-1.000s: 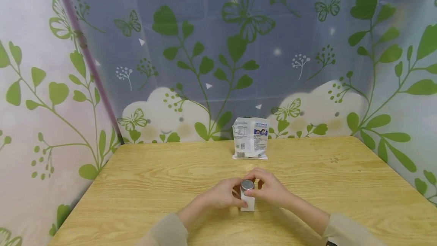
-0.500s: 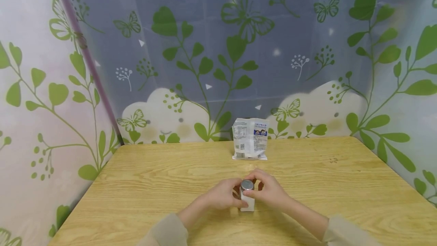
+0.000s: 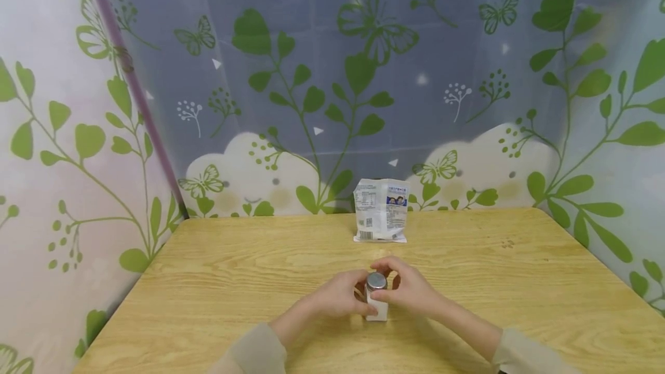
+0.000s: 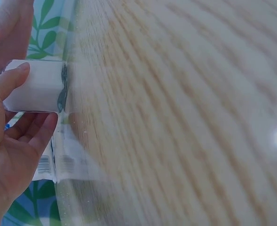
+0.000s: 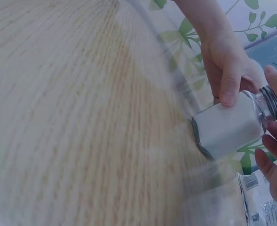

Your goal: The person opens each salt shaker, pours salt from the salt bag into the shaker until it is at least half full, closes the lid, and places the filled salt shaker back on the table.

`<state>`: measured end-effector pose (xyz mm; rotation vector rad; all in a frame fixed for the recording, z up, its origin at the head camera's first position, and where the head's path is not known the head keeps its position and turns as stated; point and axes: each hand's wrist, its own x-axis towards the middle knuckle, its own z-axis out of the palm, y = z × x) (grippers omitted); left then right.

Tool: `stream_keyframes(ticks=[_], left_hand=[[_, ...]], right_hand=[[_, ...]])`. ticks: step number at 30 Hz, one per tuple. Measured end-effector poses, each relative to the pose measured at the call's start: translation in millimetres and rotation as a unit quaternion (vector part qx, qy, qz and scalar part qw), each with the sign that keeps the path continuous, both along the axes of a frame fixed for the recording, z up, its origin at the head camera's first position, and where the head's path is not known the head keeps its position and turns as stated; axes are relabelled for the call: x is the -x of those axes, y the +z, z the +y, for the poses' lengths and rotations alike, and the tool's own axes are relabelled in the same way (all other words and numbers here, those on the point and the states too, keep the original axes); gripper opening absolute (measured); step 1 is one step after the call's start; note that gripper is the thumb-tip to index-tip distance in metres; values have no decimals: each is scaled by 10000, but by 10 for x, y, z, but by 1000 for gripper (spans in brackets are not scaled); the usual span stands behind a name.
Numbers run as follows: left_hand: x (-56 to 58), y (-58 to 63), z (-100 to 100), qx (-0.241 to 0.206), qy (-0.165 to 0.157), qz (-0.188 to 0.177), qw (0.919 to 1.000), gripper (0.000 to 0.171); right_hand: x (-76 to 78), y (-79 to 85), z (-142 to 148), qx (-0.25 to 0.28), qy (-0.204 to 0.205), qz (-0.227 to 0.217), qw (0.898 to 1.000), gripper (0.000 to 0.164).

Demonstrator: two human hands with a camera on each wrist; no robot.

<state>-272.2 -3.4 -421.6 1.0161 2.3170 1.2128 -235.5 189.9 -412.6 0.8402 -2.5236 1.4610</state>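
Observation:
A small square clear jar (image 3: pixel 381 310) with white contents stands upright on the table, topped by a round silver metal lid (image 3: pixel 376 281). My left hand (image 3: pixel 335 296) grips the jar's body, thumb on the near side and fingers on the far side. At the lid is my right hand (image 3: pixel 415 288), its thumb in front and fingers curved round behind. The right wrist view shows the dark ridged edge of the lid (image 5: pixel 271 101) between the right thumb and fingers. In the left wrist view the jar's white side (image 4: pixel 39 92) rests between left thumb and fingertips.
A white printed pouch (image 3: pixel 381 212) stands behind the jar towards the table's back edge. The wood-grain table (image 3: pixel 249 247) reaches to patterned fabric walls (image 3: pixel 322 74) at the back and both sides.
The right fingers have shifted slightly around the lid, the index finger a little straighter now. The left hand, jar and pouch stay in place.

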Motion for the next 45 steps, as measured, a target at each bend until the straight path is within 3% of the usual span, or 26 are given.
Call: stream_keyframes(ticks=[4,8,18,25,29,34,38,45], left_hand=[[0,15,-1,-26,53,-92,9999,32],[3,21,-1,-35,45,-138,9999,34],[8,19,2,-52,-28,-202,9998,32],[1,22,11,-75,-50,-172,9998,32],[-2,12,6,-59,-98,-140,9998,32],[-6,-5,12,-112,-81,-193,9997,35],[-13,3,16,-124,-70,-232,9996,38],[-15,21,10,-148,-112,-229,9996,38]], right_hand=[[27,21,50,-44,373,398,9985,36],[46,26,78,-92,492,547,9972,30],[58,0,48,-171,147,470,9986,26],[17,30,1,27,-44,54,10000,30],[57,-56,34,30,83,147,9999,31],[78,-88,84,-33,604,629,9962,34],[76,-74,106,30,875,698,9937,33],[59,-49,77,-15,562,355,9978,27]])
